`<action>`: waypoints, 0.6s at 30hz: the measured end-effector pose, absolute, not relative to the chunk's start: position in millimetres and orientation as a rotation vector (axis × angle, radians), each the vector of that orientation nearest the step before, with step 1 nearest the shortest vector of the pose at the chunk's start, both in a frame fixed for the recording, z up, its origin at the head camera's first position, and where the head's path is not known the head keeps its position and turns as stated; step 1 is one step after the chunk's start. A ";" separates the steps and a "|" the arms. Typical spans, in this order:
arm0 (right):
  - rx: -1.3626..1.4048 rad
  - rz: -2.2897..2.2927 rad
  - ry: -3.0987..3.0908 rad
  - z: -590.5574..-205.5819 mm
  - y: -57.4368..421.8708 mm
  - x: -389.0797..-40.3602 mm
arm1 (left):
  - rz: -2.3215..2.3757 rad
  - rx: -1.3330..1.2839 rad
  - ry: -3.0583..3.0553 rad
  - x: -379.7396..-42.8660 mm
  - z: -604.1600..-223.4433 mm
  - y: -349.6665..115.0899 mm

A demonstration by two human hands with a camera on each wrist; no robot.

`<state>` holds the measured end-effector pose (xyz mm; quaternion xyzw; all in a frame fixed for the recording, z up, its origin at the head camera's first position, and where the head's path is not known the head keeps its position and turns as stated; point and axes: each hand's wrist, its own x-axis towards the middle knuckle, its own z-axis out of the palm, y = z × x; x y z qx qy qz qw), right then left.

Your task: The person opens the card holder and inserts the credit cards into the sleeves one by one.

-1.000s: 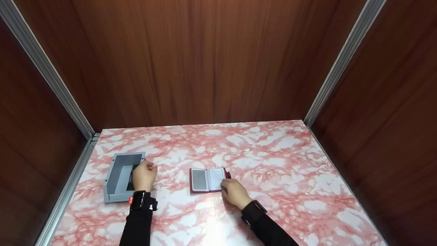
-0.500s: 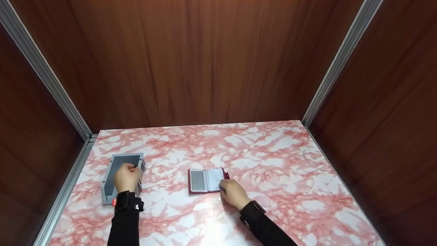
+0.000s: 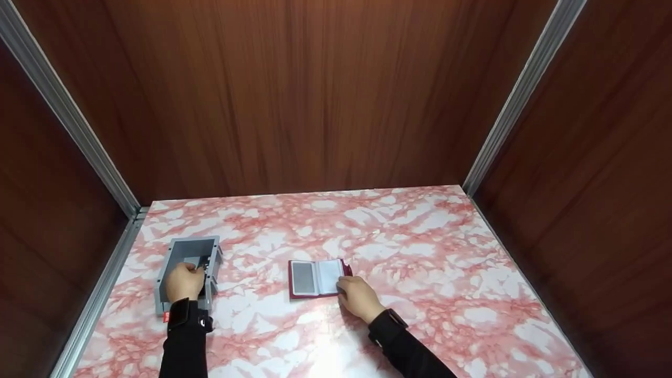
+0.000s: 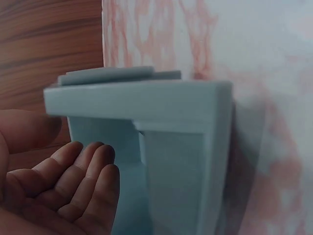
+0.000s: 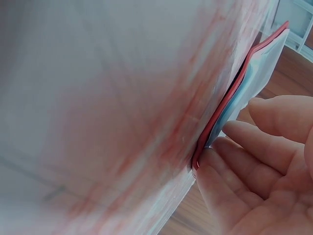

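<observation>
A grey bin [image 3: 192, 245] stood on the pink-marbled counter [image 3: 420, 320] under the left hand [image 3: 184, 283], its long sides running away from the person, a position that probably let the hand drop straight in from above. From overhead that hand looked like a fist, but the left wrist view showed the palm side: fingers loosely bent, thumb well apart, nothing between them. Just right of its knuckles, inside the bin, was a dark item [image 3: 204, 261] which only the head view showed, and too little of it to name. Between the two hands, nearer the right, a red card holder [image 3: 318, 278] lay spread flat, a grey-filled sleeve on its left page and a pale one on its right. The right hand [image 3: 361, 296] touched the holder's near right corner, most likely to steady it and hold it open. The right wrist view alone revealed the cover's thin edge, with fingertips against it and the thumb by the pale sleeves; whether they pinched or merely pressed could not be told.
</observation>
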<state>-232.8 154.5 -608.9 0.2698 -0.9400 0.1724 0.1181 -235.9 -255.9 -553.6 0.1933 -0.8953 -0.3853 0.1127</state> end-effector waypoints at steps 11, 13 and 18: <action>0.787 0.494 -2.754 -607.9 153.8 -232.7 | -1.130 0.555 -2.778 -237.3 -557.9 -266.7; 0.788 0.491 -2.755 -607.8 153.8 -232.0 | -1.131 0.555 -2.795 -237.6 -558.5 -267.3; 0.803 0.488 -2.753 -607.0 153.8 -231.3 | -1.134 0.553 -2.826 -236.8 -559.3 -268.6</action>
